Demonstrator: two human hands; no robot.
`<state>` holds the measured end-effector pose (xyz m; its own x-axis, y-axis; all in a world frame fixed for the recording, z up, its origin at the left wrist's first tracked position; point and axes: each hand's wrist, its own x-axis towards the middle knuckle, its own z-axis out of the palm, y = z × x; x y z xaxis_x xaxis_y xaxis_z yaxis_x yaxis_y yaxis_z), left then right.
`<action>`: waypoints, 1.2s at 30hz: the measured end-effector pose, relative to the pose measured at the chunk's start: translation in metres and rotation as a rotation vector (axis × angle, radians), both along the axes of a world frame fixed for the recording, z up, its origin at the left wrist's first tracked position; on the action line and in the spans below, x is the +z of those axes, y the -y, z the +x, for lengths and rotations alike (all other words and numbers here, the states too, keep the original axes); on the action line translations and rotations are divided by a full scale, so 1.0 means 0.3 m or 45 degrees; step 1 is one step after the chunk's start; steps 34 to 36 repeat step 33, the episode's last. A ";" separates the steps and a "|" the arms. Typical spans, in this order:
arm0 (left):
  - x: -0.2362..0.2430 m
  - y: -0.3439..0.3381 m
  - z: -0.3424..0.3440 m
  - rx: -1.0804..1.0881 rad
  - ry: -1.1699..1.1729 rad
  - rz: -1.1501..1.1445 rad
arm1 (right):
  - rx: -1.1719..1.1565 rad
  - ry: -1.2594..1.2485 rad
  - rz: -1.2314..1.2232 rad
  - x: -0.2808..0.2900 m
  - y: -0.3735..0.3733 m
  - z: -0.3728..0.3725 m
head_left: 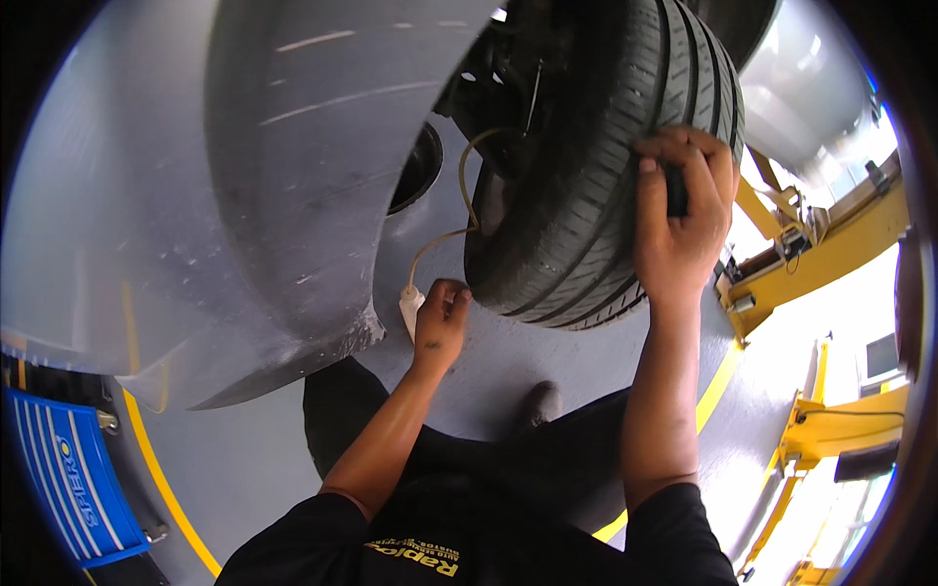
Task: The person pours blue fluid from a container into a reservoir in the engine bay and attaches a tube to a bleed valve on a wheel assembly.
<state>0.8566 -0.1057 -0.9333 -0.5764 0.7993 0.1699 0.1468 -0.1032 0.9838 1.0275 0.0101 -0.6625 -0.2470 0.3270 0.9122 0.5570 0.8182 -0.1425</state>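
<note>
A black tire (576, 234) with a grooved tread sits inside the wheel arch of a grey car (283, 195). My right hand (689, 210) rests on the tread with bent fingers, a gap showing between thumb and fingers. Lower down, beside the tire's inner edge, my left hand (440, 327) is closed with its fingers curled in; what they hold, if anything, is hidden. Right beside it is a whitish bottle (410, 305), partly covered by the hand. From its neck a thin yellowish hose (430, 244) runs up to the dark parts behind the wheel.
Beyond the fender's edge stands a dark round bin (420, 166). Yellow lift arms (831, 239) reach in from the right. A blue tool cart (73, 479) stands at lower left, near a yellow floor line (161, 469). My shoe (540, 402) is on the grey floor below the tire.
</note>
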 end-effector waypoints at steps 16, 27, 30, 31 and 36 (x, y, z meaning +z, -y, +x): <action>-0.233 0.112 -0.121 -0.746 -0.658 -0.589 | 0.967 0.610 -0.623 -0.282 0.280 -0.180; -0.239 0.054 -0.154 -1.088 -0.112 -0.706 | 0.654 1.731 -1.482 -0.586 0.255 -0.102; -0.090 0.075 -0.114 -0.937 -0.296 -1.000 | 0.648 1.746 -1.414 -0.597 0.247 -0.123; -0.094 0.070 -0.115 -0.946 -0.317 -1.011 | 0.649 1.720 -1.420 -0.591 0.242 -0.129; -0.139 0.061 -0.136 -1.031 -0.413 -0.965 | 0.678 1.698 -1.439 -0.562 0.237 -0.135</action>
